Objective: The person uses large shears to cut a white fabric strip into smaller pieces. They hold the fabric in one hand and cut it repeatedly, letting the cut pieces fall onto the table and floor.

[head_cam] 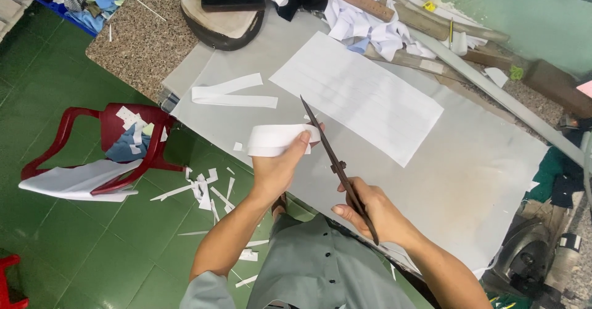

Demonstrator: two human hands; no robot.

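The bare left hand [277, 167] is pinching with thumb up; the bare right hand [370, 210] is gripping closed, both forearms reaching forward.

A white fabric strip [275, 140], dark scissors [336, 164], a grey table sheet [468, 161], a red chair [86, 145], green floor tiles [74, 235].

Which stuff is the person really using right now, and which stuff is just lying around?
In use:
left hand holding a folded white strip
right hand holding dark scissors

Lying about:
large white sheet on the grey table
two white strips
wooden block
red chair with scraps
white offcuts on the green floor
pile of cloth
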